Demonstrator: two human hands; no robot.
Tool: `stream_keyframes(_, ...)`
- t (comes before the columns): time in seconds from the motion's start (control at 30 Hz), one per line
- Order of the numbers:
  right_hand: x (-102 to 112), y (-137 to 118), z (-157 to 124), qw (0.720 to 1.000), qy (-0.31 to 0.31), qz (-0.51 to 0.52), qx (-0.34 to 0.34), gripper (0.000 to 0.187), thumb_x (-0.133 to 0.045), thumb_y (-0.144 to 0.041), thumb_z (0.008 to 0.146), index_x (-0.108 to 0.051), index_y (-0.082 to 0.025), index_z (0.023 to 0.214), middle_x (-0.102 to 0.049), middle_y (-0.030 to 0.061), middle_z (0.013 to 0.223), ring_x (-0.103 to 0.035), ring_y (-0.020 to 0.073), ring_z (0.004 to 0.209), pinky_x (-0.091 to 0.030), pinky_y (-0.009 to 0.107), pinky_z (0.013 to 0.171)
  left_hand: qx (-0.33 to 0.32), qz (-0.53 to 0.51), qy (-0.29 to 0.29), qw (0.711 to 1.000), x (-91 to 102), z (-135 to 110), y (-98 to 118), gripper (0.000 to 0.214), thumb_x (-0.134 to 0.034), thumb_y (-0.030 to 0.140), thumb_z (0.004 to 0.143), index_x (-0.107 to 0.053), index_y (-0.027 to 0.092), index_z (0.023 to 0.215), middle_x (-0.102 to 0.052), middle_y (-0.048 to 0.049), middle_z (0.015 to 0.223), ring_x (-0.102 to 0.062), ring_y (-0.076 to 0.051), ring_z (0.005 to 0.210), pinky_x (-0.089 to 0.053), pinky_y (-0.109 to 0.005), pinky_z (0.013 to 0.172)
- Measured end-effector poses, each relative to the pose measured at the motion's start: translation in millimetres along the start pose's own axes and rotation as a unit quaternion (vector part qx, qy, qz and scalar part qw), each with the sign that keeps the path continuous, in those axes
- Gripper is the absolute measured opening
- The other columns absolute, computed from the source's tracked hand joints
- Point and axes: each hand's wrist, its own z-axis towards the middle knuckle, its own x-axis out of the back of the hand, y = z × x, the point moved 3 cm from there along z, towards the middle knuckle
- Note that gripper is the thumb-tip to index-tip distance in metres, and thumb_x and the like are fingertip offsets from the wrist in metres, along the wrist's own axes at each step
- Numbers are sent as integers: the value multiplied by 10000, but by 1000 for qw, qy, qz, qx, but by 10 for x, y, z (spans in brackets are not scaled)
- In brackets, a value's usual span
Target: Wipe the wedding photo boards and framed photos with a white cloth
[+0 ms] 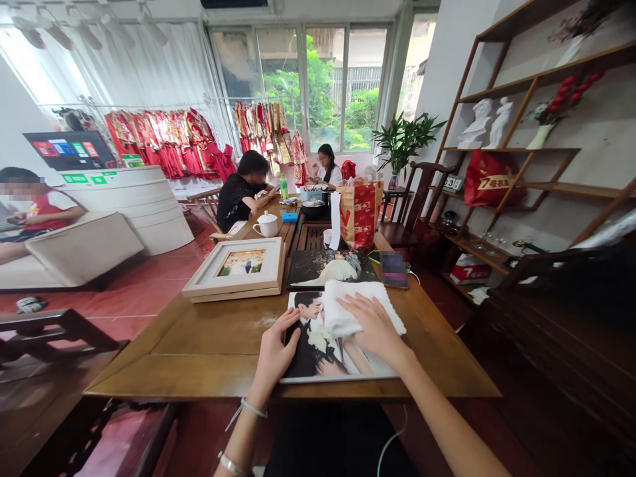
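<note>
A wedding photo panel (311, 341) lies flat near the table's front edge, showing a person in a dark suit and white flowers. My left hand (279, 344) rests along its left edge, fingers stretched out and thumb apart. On the panel's right upper part is a folded white cloth (342, 319). My right hand (373, 323) lies over this cloth with its fingers spread flat, covering part of the picture. Just behind sits a second, dark photo panel (303, 268) with a white gown on it.
Light wooden picture frames (233, 291) are stacked at left. A phone (395, 270) with a cable lies right. Farther back stand a white lidded mug (268, 224), a red-and-tan paper bag (358, 215) and a black pot (314, 210). Two people sit at the far end; another sits left.
</note>
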Motion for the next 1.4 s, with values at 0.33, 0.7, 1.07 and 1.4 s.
stream_keyframes(0.33, -175, -617, -69, 997, -1, -18, 75, 699, -521, -125, 694, -432, -201, 1383, -398, 108, 1458, -235, 302, 1371, -69, 531, 1118, 13, -55, -2, 998, -5, -12, -38, 370, -446, 240, 852, -635, 189, 1166, -605, -74, 1292, -526, -217, 1234, -348, -409, 1095)
stream_keyframes(0.7, -189, -721, -811, 992, -32, 52, 113, 748, -479, -137, 640, -425, -222, 1381, -317, 15, 1511, -100, 238, 1420, 127, 483, 1128, -8, -25, -43, 999, -30, -9, 105, 377, -384, 330, 933, -589, 202, 1222, -539, -81, 1362, -423, -207, 1320, -297, -421, 1122)
stream_keyframes(1.07, 116, 263, -3, 999, -10, -33, -34, 738, -447, -61, 634, -448, -139, 1368, -379, 82, 1473, -242, 300, 1376, -127, 578, 1103, -43, 54, -104, 992, -56, -25, 62, 464, -553, 318, 864, -507, 246, 1320, -436, -76, 1447, -319, -247, 1380, -247, -484, 1137)
stream_keyframes(1.4, -173, -509, -507, 984, -53, 20, 172, 887, -489, -69, 560, -344, -167, 1430, -269, 34, 1529, -68, 253, 1426, 22, 506, 1144, -50, -2, -81, 995, -78, -38, -62, 407, -394, 220, 926, -515, 250, 1314, -411, -63, 1464, -319, -203, 1383, -239, -441, 1150)
